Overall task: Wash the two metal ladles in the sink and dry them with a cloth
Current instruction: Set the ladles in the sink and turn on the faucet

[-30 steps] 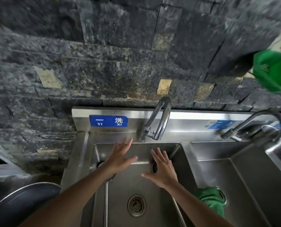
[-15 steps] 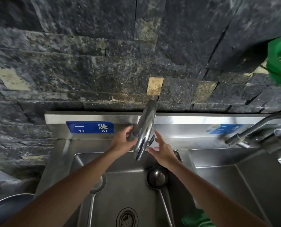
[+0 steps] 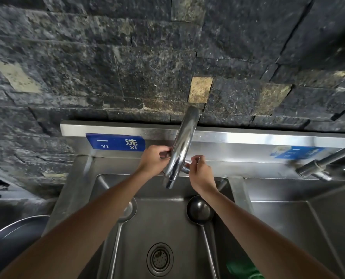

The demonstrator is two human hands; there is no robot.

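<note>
— Both hands have closed in on the tap since a moment ago; the right hand [image 3: 200, 171] was spread flat beside it, and now its fingers are curled around the small lever at the base.

— And the left hand [image 3: 152, 160]?

— It's wrapped round the tap [image 3: 182, 147] low down on its other side, fingers hooked behind the pipe. I'd guess it steadies or swings the spout while the right one works the lever. The two hands sit just either side of the pipe, nearly meeting.

— Any water yet?

— None that I can see coming from the spout.

— Where are the ladles?

— Both lie in the sink [image 3: 167, 222], below the hands and nearer the person. The left ladle [image 3: 127, 211] is under the left forearm, its bowl partly hidden; the right ladle [image 3: 200, 210] lies just under the right wrist, bowl upward, handle running back toward the person. Bowls toward the spout, so the water should reach them, I think.

— And a cloth?

— Something green [image 3: 241, 269] beneath the right forearm, at the sink's near edge. Probably the cloth, untouched.
</note>
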